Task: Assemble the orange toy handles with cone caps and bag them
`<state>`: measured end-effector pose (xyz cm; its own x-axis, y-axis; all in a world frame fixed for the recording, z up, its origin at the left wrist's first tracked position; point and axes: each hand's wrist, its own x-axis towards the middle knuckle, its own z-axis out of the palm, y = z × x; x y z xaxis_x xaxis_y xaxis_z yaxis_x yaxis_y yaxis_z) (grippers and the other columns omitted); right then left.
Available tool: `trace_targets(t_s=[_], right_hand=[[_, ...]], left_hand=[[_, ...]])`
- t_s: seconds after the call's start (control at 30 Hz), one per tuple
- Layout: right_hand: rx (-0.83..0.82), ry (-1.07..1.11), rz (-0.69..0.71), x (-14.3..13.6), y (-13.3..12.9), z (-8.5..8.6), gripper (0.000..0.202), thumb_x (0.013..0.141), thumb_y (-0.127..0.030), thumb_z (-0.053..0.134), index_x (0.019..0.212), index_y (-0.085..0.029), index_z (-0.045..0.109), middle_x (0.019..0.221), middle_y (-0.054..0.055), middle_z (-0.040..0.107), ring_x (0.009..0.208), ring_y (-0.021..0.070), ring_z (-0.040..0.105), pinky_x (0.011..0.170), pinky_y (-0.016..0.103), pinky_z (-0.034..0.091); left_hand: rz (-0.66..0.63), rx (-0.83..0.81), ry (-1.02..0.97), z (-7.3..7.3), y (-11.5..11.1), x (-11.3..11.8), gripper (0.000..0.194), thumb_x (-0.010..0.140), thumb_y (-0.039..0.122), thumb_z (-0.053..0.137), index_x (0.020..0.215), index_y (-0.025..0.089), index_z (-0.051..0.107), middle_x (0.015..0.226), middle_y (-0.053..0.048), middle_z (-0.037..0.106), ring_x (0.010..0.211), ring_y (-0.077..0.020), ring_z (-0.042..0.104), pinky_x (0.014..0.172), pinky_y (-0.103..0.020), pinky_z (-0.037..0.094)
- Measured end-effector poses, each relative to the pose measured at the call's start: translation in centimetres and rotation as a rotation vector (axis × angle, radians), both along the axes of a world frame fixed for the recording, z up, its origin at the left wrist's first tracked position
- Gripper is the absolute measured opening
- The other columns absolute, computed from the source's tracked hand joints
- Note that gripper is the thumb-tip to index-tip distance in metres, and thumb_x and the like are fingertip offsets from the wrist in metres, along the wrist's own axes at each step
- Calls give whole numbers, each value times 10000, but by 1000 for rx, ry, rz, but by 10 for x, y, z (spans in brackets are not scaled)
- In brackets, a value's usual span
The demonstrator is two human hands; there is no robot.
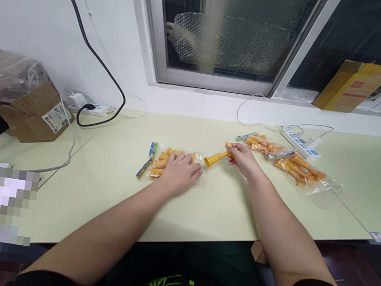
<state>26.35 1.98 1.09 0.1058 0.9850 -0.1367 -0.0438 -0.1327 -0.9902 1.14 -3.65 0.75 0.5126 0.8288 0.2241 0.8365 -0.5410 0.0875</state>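
Observation:
A yellow toy horn point(214, 160) with a flared mouth is gripped by its narrow end in my right hand point(241, 159). Its flared end points left, close to the right end of a clear plastic bag point(205, 160). My left hand point(181, 173) lies over this bag, holding it on the table with curled fingers, the thumb near its right end. Inside the bag are several more yellow horns point(159, 163), partly hidden by my fingers. Colourful printed header strips point(153, 149) stick out at the bag's left end.
Two filled bags of yellow horns point(264, 144) point(299, 169) lie to the right, near a power strip point(299, 144). A cardboard box point(34, 110), black cable point(84, 36) and another power strip point(100, 110) are at left. A yellow carton point(354, 88) leans at the window.

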Motion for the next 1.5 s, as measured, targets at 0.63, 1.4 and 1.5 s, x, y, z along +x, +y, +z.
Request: trace_targets(t_s=[0.63,1.4,1.5], right_hand=[[-90,60,185,-5,-9,3,258,758,-305,852,773,-169,632,668,21,671,517,108,611,456,196,516],[-111,437,784,-59,-29,-22,278,776,-264,860,976,-153,703,938,37,737,894,120,705,883,234,568],[-52,296,773,-62,-30,-25,287,760,-291,853,962,-171,690,842,-5,702,776,104,667,736,209,550]], left_hand=[[-35,98,-216,7,4,-2,282,939,276,552,670,199,589,726,-45,691,727,-218,609,742,-383,377],[-474,236,-455,6,1,-1,166,965,137,500,1053,193,629,922,-67,702,838,-195,662,776,-342,529],[-522,220,-452,7,-1,1,180,963,131,489,1033,199,641,944,-72,703,868,-199,661,805,-353,534]])
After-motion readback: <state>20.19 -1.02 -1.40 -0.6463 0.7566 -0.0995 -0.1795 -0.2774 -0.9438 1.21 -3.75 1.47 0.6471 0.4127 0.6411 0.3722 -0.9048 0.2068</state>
